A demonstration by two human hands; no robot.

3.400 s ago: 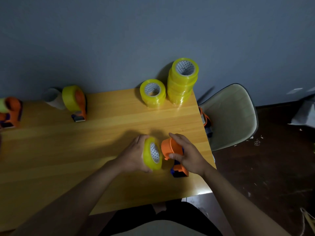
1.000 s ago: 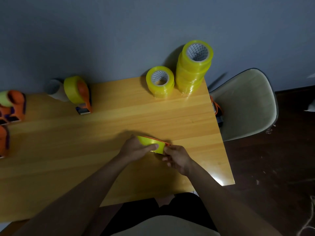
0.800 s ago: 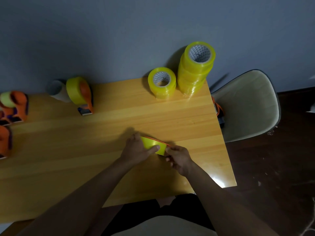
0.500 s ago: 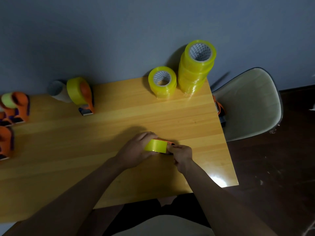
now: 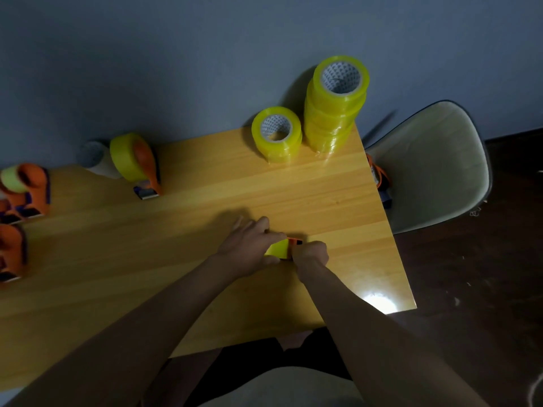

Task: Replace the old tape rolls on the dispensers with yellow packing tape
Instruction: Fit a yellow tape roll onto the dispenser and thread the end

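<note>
A yellow tape roll (image 5: pixel 278 248) sits on an orange dispenser (image 5: pixel 294 241) near the table's right front. My left hand (image 5: pixel 249 248) grips the roll from the left, thumb below and fingers over its top. My right hand (image 5: pixel 310 254) is curled tight against the roll's right side and the dispenser; what its fingertips hold is hidden. A tall stack of yellow rolls (image 5: pixel 335 104) and a short stack (image 5: pixel 276 135) stand at the back right. Another dispenser with a yellow roll (image 5: pixel 136 164) stands at the back left.
The wooden table (image 5: pixel 176 245) backs onto a grey wall. More orange dispensers (image 5: pixel 26 186) sit at the left edge, one (image 5: pixel 11 254) lower down. A grey tape core (image 5: pixel 95 158) lies behind the loaded dispenser. A beige chair (image 5: pixel 435 165) with an orange dispenser (image 5: pixel 380 179) stands right.
The roll went from held apart from the dispenser to mounted on it. Both hands have closed in on the roll, the right hand sliding up against its right side.
</note>
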